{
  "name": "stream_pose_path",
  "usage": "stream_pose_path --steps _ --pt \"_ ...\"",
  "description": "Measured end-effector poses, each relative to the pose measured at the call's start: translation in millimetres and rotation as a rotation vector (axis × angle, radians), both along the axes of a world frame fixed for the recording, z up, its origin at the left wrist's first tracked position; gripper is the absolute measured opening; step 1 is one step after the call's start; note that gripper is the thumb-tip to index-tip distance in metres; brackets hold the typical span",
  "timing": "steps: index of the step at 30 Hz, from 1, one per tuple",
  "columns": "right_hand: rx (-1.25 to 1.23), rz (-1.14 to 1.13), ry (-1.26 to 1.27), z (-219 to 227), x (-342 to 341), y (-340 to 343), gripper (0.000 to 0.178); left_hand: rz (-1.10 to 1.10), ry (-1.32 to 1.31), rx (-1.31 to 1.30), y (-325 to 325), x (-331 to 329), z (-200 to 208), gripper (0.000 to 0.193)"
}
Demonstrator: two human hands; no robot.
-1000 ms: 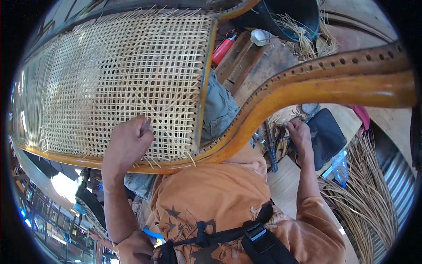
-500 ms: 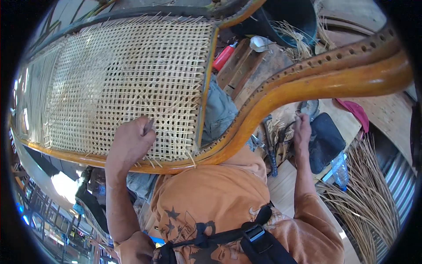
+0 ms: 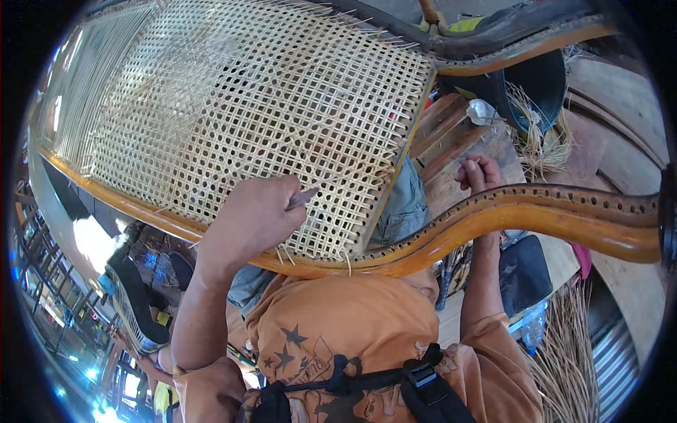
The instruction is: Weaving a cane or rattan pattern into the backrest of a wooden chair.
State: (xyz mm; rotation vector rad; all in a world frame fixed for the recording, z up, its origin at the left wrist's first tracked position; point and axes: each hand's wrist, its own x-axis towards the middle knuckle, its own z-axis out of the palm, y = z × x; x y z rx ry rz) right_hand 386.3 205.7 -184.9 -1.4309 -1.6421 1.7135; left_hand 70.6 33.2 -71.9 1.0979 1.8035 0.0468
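A woven cane panel [image 3: 282,106] fills the curved wooden chair frame [image 3: 508,220] lying across my lap. My left hand [image 3: 247,215] is closed round a small grey pointed tool [image 3: 307,196], just above the panel's near right part. Most of the tool is inside the fist, so its exact kind is hidden. Beyond the drilled right-hand rail of the frame, my right hand [image 3: 479,173] is raised with its fingers curled together. What it holds, if anything, cannot be made out. Short cane ends stick out along the panel's edges.
Dark bin [image 3: 536,88] at the far right, with loose cane strips [image 3: 543,144] hanging from it. A white cup [image 3: 482,111] stands near wooden slats. To the right lie a black pad [image 3: 525,275], a clear plastic bottle [image 3: 534,328] and a bundle of long cane [image 3: 564,352].
My right hand has moved up and away, from beside the tools to beyond the rail, its fingers now curled. The view has shifted, and my left hand still grips the pointed tool over the panel.
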Motion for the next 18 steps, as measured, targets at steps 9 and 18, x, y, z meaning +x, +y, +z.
stream_pose_path --steps 9,18 --pt "0.228 0.360 0.251 24 -74 6 0.019 -0.019 -0.009 -0.017 3 -1 -3 0.014" --pt "-0.241 0.182 0.170 35 -79 3 0.017 0.011 0.001 -0.022 -2 2 -3 0.013"
